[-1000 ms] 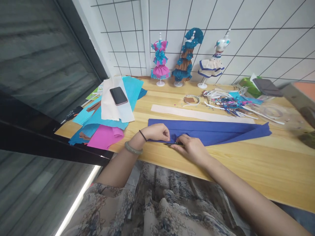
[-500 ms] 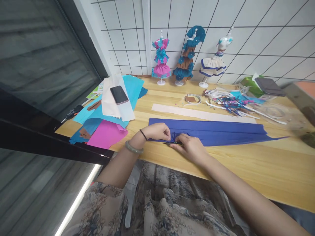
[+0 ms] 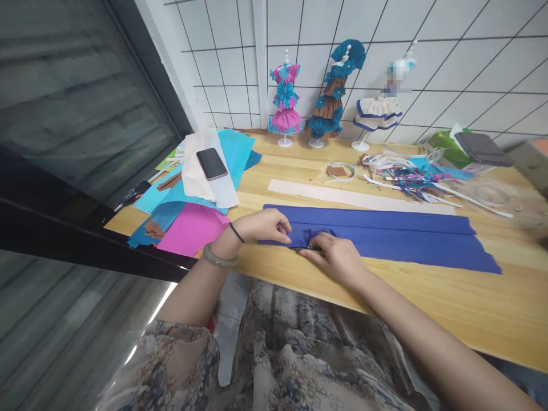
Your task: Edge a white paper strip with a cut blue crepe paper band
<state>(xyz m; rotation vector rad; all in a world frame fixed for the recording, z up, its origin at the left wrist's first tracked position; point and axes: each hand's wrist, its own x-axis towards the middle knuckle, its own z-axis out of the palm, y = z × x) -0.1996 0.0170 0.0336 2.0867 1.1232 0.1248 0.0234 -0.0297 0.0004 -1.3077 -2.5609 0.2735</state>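
A long blue crepe-paper sheet [image 3: 411, 237] lies along the front of the table, creased lengthwise. My left hand [image 3: 268, 225] is over its left end, with the fingers loosely bent and the thumb apart from them. Nothing shows in its grasp. Just right of it, my right hand [image 3: 338, 254] is closed around small dark scissors [image 3: 314, 249], whose tip points left along the sheet's near edge. Above those fingers, a thin blue strip [image 3: 327, 233] curls up from the paper. The fingers partly hide the scissors' handles.
Behind the sheet lies a pale paper strip [image 3: 359, 197]. A phone [image 3: 212, 164] rests on coloured papers at left. Three small dressed mannequins stand by the wall, including a pink-and-blue one [image 3: 286, 100]. Paper scraps [image 3: 411, 177] and a tape roll [image 3: 341, 171] lie behind.
My left hand has shifted left and its fingers have loosened from a pinch. The sheet's right end now lies spread wider, its narrow tail gone from there. My right hand stays on the scissors.
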